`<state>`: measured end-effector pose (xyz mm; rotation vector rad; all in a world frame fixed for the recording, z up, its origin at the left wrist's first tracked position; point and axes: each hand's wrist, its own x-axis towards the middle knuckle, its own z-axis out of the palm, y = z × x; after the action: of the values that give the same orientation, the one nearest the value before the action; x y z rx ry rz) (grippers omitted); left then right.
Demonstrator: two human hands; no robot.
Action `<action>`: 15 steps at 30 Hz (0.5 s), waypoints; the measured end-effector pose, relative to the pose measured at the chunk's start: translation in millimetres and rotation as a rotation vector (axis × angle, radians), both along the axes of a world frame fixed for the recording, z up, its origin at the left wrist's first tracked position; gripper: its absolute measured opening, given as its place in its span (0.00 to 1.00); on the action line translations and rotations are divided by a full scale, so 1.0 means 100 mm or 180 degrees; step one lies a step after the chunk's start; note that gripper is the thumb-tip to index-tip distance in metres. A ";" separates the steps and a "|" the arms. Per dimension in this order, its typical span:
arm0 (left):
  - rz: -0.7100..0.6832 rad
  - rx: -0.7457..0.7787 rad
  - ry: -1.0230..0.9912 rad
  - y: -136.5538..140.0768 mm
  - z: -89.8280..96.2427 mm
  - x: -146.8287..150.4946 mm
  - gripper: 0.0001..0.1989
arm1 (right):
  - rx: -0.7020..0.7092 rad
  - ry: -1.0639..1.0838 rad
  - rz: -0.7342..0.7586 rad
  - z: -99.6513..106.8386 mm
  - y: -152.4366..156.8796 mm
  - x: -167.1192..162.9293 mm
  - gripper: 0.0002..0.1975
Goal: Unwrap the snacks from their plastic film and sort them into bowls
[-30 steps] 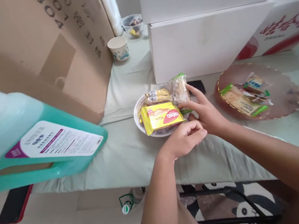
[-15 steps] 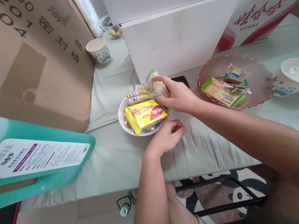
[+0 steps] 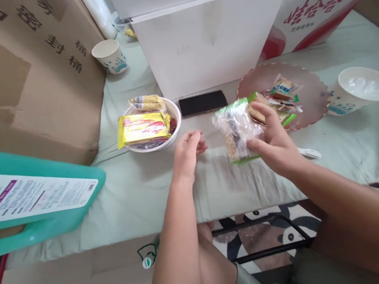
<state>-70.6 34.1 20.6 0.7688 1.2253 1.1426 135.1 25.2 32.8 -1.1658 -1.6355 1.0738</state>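
Observation:
My right hand grips a clear-wrapped cracker packet with green edges, thumb and fingers closed on its right side. It is raised over the cloth, just in front of the pink scalloped plate, which bears several wrapped snacks. My left hand is loosely curled with nothing seen in it, close to the right front of a white bowl. Inside that bowl lie a yellow and red snack packet, a gold-wrapped snack and other items partly hidden beneath.
A black phone lies behind my hands, before the white boxes. Paper cups stand at the back left and right. A white plastic utensil lies near my right wrist. A cardboard box and teal jug flank the left.
My right hand has lifted the cracker packet out of the bowl and carried it right, towards the plate. My left hand has moved slightly up and left. The whole view has shifted.

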 end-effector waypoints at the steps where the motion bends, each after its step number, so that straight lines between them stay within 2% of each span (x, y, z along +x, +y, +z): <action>1: -0.0273 -0.0003 -0.0282 -0.04 0.00 0.10 0.18 | -0.0133 0.0090 0.0065 -0.05 -0.11 0.08 0.35; 3: -0.0812 -0.0012 -0.0653 -0.13 -0.01 0.32 0.26 | -0.0408 0.0262 0.0236 -0.15 -0.26 0.20 0.35; 6: -0.1199 0.0008 -0.0486 -0.24 -0.03 0.57 0.33 | -0.0560 0.0360 0.0343 -0.27 -0.35 0.29 0.33; 11: -0.1390 0.0019 -0.0028 -0.25 -0.06 0.66 0.37 | -0.0064 -0.0225 0.0006 -0.36 -0.37 0.42 0.25; 15: -0.1109 0.0069 0.0277 -0.18 -0.14 0.65 0.38 | 0.0549 -0.0682 0.0046 -0.33 -0.33 0.61 0.19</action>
<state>-6.0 16.0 6.6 1.0127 1.0986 0.8448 196.0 -7.8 -0.3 -1.1875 -1.8645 0.8201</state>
